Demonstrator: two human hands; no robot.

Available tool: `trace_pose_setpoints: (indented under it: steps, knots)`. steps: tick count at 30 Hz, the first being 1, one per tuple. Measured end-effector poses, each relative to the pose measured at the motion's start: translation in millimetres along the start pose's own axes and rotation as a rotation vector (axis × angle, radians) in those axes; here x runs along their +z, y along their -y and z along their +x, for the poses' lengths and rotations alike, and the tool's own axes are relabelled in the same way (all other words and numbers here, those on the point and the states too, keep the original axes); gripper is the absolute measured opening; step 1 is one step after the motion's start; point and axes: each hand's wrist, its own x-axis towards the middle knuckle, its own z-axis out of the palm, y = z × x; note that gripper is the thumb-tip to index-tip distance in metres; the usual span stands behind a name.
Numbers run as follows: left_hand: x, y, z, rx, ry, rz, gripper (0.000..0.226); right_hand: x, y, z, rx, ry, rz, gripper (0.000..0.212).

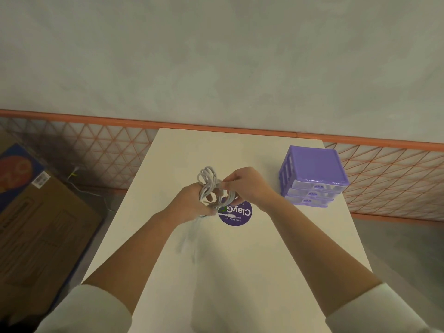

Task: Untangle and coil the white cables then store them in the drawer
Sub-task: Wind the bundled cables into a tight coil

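A bundle of white cables (208, 182) is held in the air above the middle of the white table (240, 260). My left hand (189, 204) grips the looped bundle from below, its fingers curled round the strands. My right hand (247, 186) pinches a strand at the bundle's right side. One cable end with a plug (228, 215) hangs over a round purple sticker (236, 215). A blurred loose tail (189, 239) dangles below my left hand. The purple drawer unit (312, 175) stands at the table's far right, with all three drawers pushed in.
A large cardboard box (40, 227) stands on the floor left of the table. An orange mesh fence (384, 179) runs behind the table along the wall. A thin white cord (89, 192) lies on the floor near the box.
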Motion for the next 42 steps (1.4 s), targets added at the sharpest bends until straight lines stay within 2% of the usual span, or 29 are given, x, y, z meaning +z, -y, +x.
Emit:
trace_pose_setpoints:
  steps: [3, 6, 8, 10, 11, 13, 15, 17, 20, 24, 27, 30, 34, 36, 38, 42]
  knots:
    - [1.1, 4.8, -4.6, 0.020, -0.015, 0.026, 0.047, -6.0, 6.8, -1.1, -0.018, 0.033, -0.125, 0.013]
    - [0.0, 10.3, -1.7, -0.018, -0.093, -0.111, 0.040, -4.9, 6.5, -1.9, -0.126, -0.008, -0.140, 0.043]
    - [-0.5, 13.0, 1.2, -0.054, -0.158, -0.211, 0.041, 3.5, 0.3, -3.0, -0.173, -0.097, 0.002, 0.050]
    - [-0.7, 13.1, 2.2, -0.083, -0.234, -0.281, 0.041, 16.7, -11.7, -1.7, -0.129, -0.229, 0.177, 0.035]
    - [-0.4, 12.6, 2.1, -0.088, -0.260, -0.314, 0.041, 23.4, -18.2, -1.7, -0.059, -0.240, 0.284, 0.026]
    - [-0.1, 12.3, 1.8, -0.100, -0.275, -0.356, 0.041, 35.6, -30.5, -4.7, 0.079, -0.121, 0.526, 0.037]
    - [0.5, 13.4, 2.0, -0.121, -0.258, -0.328, 0.038, 43.4, -36.3, -9.8, 0.062, -0.019, 0.678, 0.044]
    - [1.1, 15.7, 1.9, -0.112, -0.241, -0.257, 0.034, 37.4, -31.1, -11.7, -0.013, -0.065, 0.614, 0.046]
    - [1.9, 21.4, 1.5, -0.087, -0.267, -0.093, 0.023, 16.6, -16.7, -11.1, -0.111, -0.217, 0.293, 0.045]
    - [-4.9, 24.8, 0.1, -0.081, -0.292, 0.062, 0.021, -7.3, -14.3, -8.1, -0.244, -0.312, -0.064, 0.048]
    - [-10.1, 23.2, -1.1, -0.090, -0.320, 0.154, 0.024, -20.3, -15.3, -10.2, -0.248, -0.333, -0.152, 0.054]
    - [-12.0, 22.1, -0.3, -0.122, -0.352, 0.099, 0.025, -25.0, -19.1, -11.0, -0.241, -0.272, -0.129, 0.053]
    - [-14.3, 19.3, -2.4, -0.085, -0.323, -0.209, 0.035, -17.6, -37.3, -11.7, -0.183, -0.071, -0.135, 0.049]
    - [-12.8, 15.8, -6.0, -0.078, -0.317, -0.305, 0.029, -14.9, -44.2, -15.1, -0.118, 0.028, -0.068, 0.049]
    - [-11.2, 10.9, -8.3, -0.101, -0.328, -0.336, 0.015, -12.2, -47.0, -19.2, -0.070, 0.125, 0.004, 0.051]
    - [-3.5, -2.4, -10.6, -0.070, -0.291, -0.343, 0.021, 1.4, -39.3, -24.5, -0.028, 0.241, 0.202, 0.037]
